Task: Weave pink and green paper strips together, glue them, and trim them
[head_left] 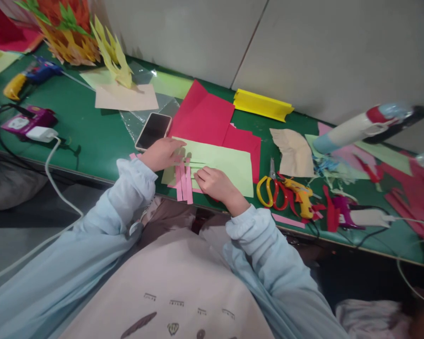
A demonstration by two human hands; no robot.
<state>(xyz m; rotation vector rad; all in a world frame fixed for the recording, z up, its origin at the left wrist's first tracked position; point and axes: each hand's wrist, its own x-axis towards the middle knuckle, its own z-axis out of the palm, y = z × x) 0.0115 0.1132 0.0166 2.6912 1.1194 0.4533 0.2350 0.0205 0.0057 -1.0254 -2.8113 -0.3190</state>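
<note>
A light green paper sheet lies at the table's front edge, with slits cut into its left part. Several pink paper strips run crosswise among thin green paper strips. My left hand rests at the sheet's left side, fingers stretched out over the paper and apart. At the right ends of the green strips, my right hand has its thumb and fingertips pinched together on a strip; the fingertips partly hide it. Just behind my left hand is a phone with a dark screen.
Red paper sheets lie behind the green one. To the right are scissors, a yellow glue gun, crumpled beige paper and a bottle. Another glue gun and a purple power adapter sit left.
</note>
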